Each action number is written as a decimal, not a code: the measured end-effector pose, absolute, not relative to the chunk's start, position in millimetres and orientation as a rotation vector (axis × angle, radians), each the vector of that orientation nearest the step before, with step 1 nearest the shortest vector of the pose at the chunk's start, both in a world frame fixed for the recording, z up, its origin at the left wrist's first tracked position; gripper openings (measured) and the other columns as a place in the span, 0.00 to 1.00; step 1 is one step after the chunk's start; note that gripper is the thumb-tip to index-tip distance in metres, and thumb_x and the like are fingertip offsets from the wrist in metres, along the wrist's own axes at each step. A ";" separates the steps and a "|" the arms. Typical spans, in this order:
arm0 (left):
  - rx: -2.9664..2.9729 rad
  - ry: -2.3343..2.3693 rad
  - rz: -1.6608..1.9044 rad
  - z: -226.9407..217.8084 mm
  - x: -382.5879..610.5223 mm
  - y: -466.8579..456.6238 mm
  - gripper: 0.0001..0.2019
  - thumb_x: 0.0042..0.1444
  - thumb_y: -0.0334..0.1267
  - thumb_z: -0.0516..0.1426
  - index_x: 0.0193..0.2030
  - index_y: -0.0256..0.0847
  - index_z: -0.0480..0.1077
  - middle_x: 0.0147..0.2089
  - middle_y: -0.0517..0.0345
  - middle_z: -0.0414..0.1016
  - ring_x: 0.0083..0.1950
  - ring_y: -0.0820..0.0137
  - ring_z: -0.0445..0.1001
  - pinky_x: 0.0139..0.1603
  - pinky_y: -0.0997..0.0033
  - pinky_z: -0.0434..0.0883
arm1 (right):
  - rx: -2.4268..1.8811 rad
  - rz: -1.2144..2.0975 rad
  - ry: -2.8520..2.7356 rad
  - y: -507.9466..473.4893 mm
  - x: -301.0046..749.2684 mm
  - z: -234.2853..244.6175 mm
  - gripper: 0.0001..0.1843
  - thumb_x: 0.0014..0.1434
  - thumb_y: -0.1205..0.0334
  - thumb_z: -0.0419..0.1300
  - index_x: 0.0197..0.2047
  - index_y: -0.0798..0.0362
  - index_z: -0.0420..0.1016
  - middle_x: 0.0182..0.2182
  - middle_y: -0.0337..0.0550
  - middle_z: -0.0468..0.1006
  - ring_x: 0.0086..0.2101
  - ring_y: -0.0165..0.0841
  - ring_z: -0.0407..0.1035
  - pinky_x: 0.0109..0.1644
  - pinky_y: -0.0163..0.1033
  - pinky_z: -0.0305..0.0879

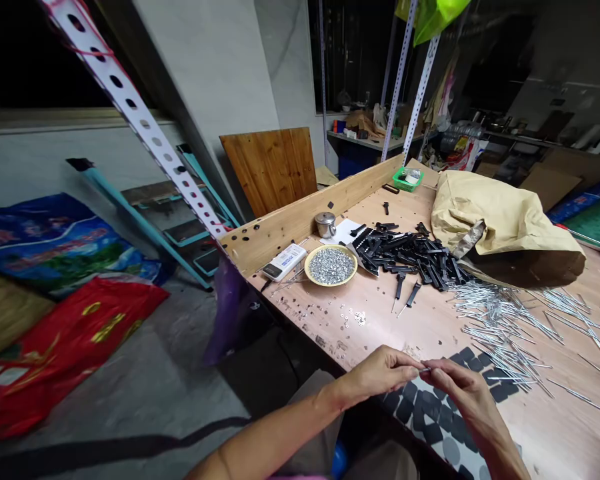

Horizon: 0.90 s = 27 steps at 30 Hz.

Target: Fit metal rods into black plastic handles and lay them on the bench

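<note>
Table (380,333): wood-grain top, near edge running diagonally under the left hand (377,373), floor off to the left. Wooden board (290,223) upright along the far-left edge, walling off that side. Crumpled brown paper sack (505,210) far right, bulky, in the way of any reach past the rods. Loose heap of slim black parts (405,253) mid-table, beyond the hands, close to the sack. Thin shiny metal rods (500,327) fanned out in front of the sack, just beside the right hand (460,383). Sheet with rounded dark patches (433,410) below both hands. Shallow yellow bowl (330,285) full of small metal bits, near the board; flat white box (285,261) at its left, round metal cup (325,223) behind. Slim grey piece (424,370) above the sheet, pinched between fingertips of both hands, fingers narrow; exact shape mostly hidden. Loose washers (360,318) between bowl and hands.
</note>
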<state>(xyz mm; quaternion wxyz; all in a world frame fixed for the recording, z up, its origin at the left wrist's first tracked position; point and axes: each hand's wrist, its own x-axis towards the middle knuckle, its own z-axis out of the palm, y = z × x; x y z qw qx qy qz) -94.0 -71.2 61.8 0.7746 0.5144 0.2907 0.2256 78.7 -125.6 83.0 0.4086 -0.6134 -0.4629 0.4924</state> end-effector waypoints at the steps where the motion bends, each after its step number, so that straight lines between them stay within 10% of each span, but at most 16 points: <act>1: 1.130 0.626 0.486 62.3 -93.4 -72.0 0.19 0.49 0.44 0.60 0.42 0.30 0.76 0.16 0.68 0.57 0.19 0.82 0.52 0.21 0.78 0.50 | -1.551 1.239 -1.178 -127.5 80.0 84.5 0.21 0.42 0.43 0.66 0.31 0.52 0.81 0.31 0.48 0.81 0.34 0.38 0.75 0.41 0.39 0.71; 12: 1.224 0.617 0.457 57.7 -91.4 -77.9 0.20 0.50 0.47 0.60 0.44 0.33 0.76 0.18 0.64 0.64 0.20 0.79 0.58 0.23 0.77 0.57 | -1.577 0.638 -1.492 -149.2 80.5 72.8 0.17 0.52 0.44 0.59 0.28 0.49 0.78 0.26 0.43 0.79 0.28 0.33 0.73 0.32 0.33 0.70; 18: 1.686 0.663 0.656 58.7 -91.9 -84.9 0.12 0.56 0.37 0.54 0.43 0.39 0.77 0.44 0.52 0.79 0.44 0.68 0.75 0.48 0.73 0.68 | -1.628 0.344 -1.615 -154.7 73.7 68.3 0.16 0.57 0.46 0.54 0.29 0.48 0.75 0.27 0.43 0.78 0.28 0.34 0.73 0.33 0.35 0.69; 27: 1.470 0.647 0.466 44.2 -92.0 -79.0 0.14 0.56 0.38 0.55 0.42 0.32 0.76 0.28 0.54 0.78 0.24 0.74 0.71 0.25 0.78 0.66 | -1.537 0.285 -1.715 -158.2 70.0 61.4 0.16 0.62 0.50 0.50 0.33 0.48 0.74 0.29 0.44 0.78 0.31 0.34 0.74 0.35 0.36 0.70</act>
